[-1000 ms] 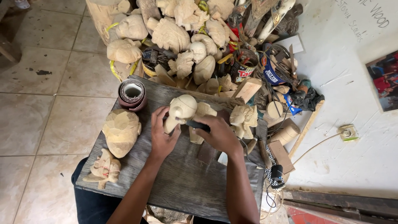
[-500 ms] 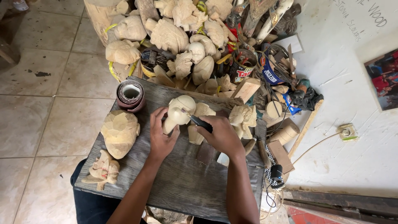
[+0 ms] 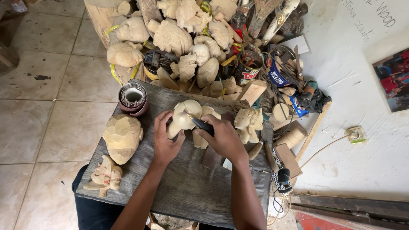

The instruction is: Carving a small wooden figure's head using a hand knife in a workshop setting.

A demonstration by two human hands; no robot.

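1. The right hand (image 3: pixel 223 138) has its grip closed around a dark-handled carving tool (image 3: pixel 201 124), whose tip meets the pale wooden carving (image 3: pixel 184 116).
2. The left hand (image 3: pixel 165 140) holds that carving in a narrow grip, fingers curled on its left side and pressing it onto the worktop (image 3: pixel 187 187).
3. The carving lies near the far middle of the worktop, tilted, its rounded head end pointing away from the person.
4. Just right of it sits another small carved figure (image 3: pixel 249 121); what lies under the right palm is hidden, perhaps a wood block.
5. To the left lie a large faceted mask blank (image 3: pixel 122 137) and, near the front corner, a smaller detailed carving (image 3: pixel 104 175).
6. A roll of sandpaper (image 3: pixel 133 99) stands at the far left corner.
7. Beyond the worktop, a heap of unfinished carvings (image 3: pixel 174 36) covers the floor.
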